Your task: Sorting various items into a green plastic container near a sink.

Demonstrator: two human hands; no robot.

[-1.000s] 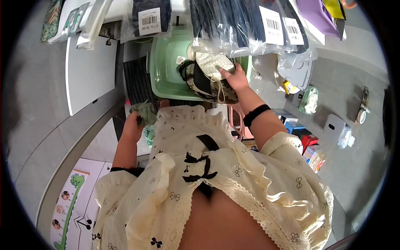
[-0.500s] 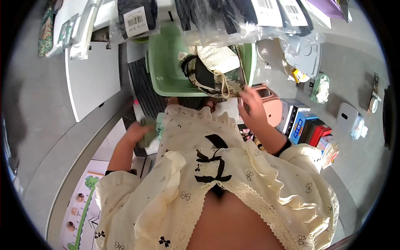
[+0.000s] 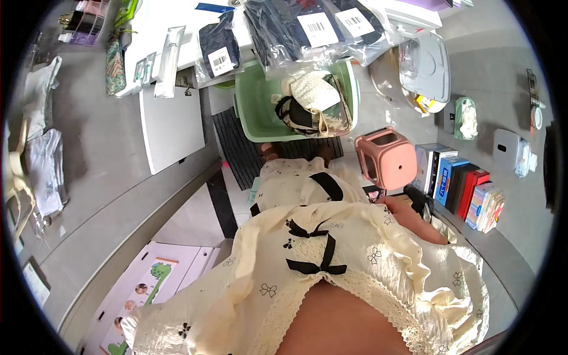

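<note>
My right hand (image 3: 395, 205) is low at my right side, beside the skirt of my cream dress (image 3: 307, 236). Its fingers are partly lost against the cloth, so their grip does not show. A dark strap-like thing (image 3: 419, 200) lies close to it, and a pink stool (image 3: 387, 161) stands just beyond. My left hand is out of sight. In front of my feet sits a green plastic tub (image 3: 254, 121) holding a camouflage-patterned bag or cap (image 3: 331, 121) and a white textured cloth item (image 3: 313, 92).
Plastic-wrapped dark garments (image 3: 296, 29) overhang the tub from a white table (image 3: 177, 15). A white cabinet door (image 3: 171, 127) juts out at left. Upright books (image 3: 455, 183) line the right side, near a grey lidded bin (image 3: 426, 71). A pink cabinet (image 3: 171, 260) stands lower left.
My left hand, earlier around a blurred grey-green thing, has left the view. My right hand has dropped from beside the tub and stool to my side. The view has shifted.
</note>
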